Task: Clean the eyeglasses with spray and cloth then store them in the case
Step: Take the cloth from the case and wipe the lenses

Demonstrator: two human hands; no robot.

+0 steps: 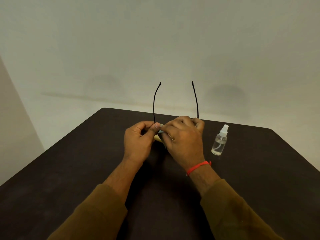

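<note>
The eyeglasses [154,104] are held above the dark table, their two thin black arms pointing up and away from me; the lenses are hidden behind my hands. My left hand [138,137] pinches the frame at the left hinge. My right hand [183,137] covers the right side of the frame, pressing a pale cloth [161,129] against it; only a small bit of cloth shows between the hands. A clear spray bottle [219,140] with a white nozzle stands upright on the table, just right of my right hand. No case is in view.
The dark table [69,170] ends at a far edge close to a plain pale wall. A small yellowish object [158,138] peeks out below my hands. A red thread is tied around my right wrist.
</note>
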